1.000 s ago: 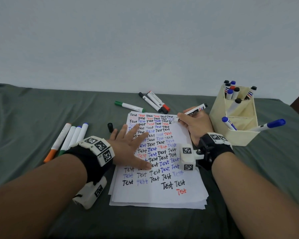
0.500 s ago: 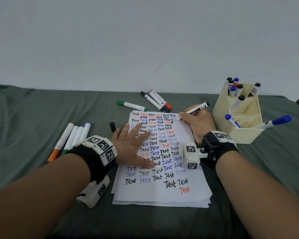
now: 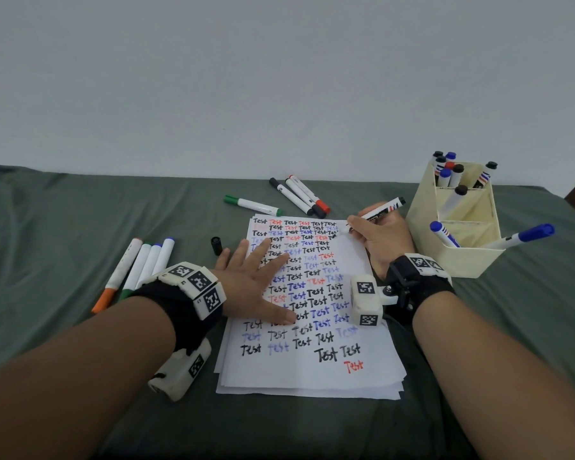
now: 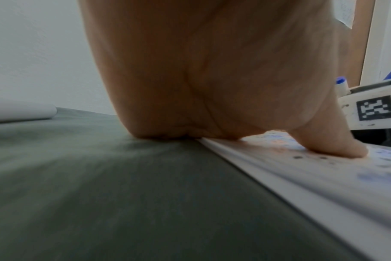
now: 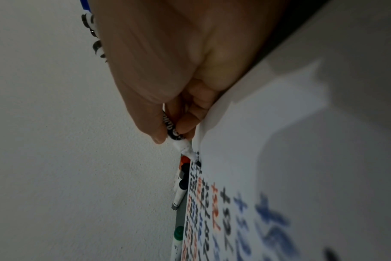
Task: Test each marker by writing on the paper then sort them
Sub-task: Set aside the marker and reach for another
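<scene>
Marker (image 3: pixel 375 214) is pinched by right hand (image 3: pixel 380 239) fingers, tip on paper (image 3: pixel 312 366); paper is pressed by flat, spread left hand (image 3: pixel 249 283).

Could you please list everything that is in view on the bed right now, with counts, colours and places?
Paper: a stack, white, covered in "Test" in black, blue and red, centre.
Marker in use: one, white, black end, tip at the paper's top right.
Loose cap: one, black, left of the paper.
Left markers: four, white; one orange end, two blue caps, one green end.
Green marker: one, above the paper.
Far markers: three, black and red ends, above the paper.
Organiser: one, cream, right, holding about ten markers, blue, black and red caps.
Sheet: grey-green, underneath.
Left hand: flat on the paper.
Right hand: grips the marker.
</scene>
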Available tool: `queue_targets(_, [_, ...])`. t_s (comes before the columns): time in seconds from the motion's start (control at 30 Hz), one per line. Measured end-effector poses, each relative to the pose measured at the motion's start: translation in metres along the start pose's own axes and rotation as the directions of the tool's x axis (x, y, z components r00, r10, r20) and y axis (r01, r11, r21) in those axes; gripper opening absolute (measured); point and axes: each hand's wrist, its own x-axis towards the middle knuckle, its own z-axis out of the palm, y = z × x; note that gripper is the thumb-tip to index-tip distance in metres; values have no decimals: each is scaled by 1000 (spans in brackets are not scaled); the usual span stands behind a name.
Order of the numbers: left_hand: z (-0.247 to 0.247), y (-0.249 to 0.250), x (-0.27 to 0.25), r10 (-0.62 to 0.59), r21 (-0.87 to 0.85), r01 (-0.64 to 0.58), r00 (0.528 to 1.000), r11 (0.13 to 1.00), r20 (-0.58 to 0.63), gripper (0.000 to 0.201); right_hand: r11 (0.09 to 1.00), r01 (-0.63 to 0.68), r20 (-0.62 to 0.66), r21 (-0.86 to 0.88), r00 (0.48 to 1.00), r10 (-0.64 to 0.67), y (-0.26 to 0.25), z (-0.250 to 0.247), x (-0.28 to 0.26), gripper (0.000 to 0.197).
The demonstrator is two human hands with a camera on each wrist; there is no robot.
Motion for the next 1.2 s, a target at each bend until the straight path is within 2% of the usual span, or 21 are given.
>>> queue_targets(0.23, [0,0,0,-1,-3,1,1000,1000,-3,126,999,-22,-36,24,999,22,-3,0,-2,32])
queue_targets(0.37, [0,-1,1,1,-4,-1,1000,1000,-6,127,999,-27,-48,24,998,29,-3,0,-3,19])
queue_targets(0.6, [2,-1,2,6,-1,-6,1000,1000,-17,127,999,-27,-45,24,999,28,-4,0,-3,25])
queue_targets(0.8, [2,-1,0,6,-7,-6,1000,1000,-12,127,998,-24,-95,59,995,29,-3,-1,-3,19])
queue_targets(1.03, [2,-1,1,8,0,-8,1000,1000,-19,129,999,-25,-92,32,995,28,-4,-1,-5,16])
queue_targets(1.2, [2,-2,0,13,1,-13,1000,1000,-9,128,999,-26,-75,34,997,28,1,-3,0,22])
